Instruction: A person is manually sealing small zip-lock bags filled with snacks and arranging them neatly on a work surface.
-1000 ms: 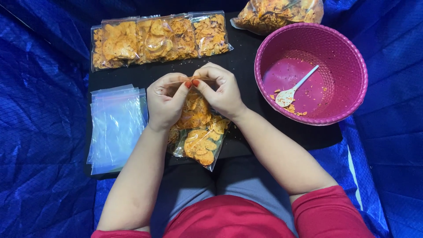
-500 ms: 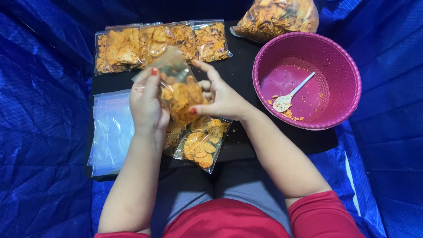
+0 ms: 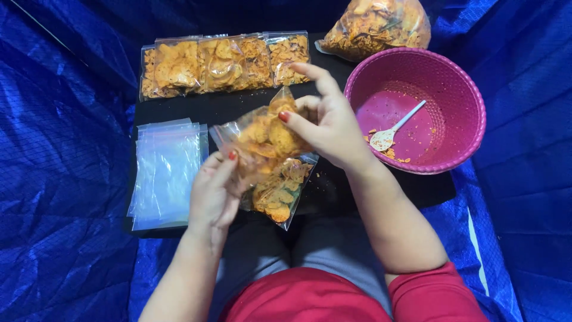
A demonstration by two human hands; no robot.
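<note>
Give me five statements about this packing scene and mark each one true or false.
1. Both hands hold a clear bag of chips. True: the left hand is at its lower end, the right hand at its upper end.
2. The pink basin is full of chips. False: only crumbs and a white spoon lie in it.
3. Empty bags lie stacked beside the left hand. True.
4. The filled packs at the far edge stand upright. False: they lie flat in a row.
5. The spoon is in the right hand. False: it rests in the basin.
</note>
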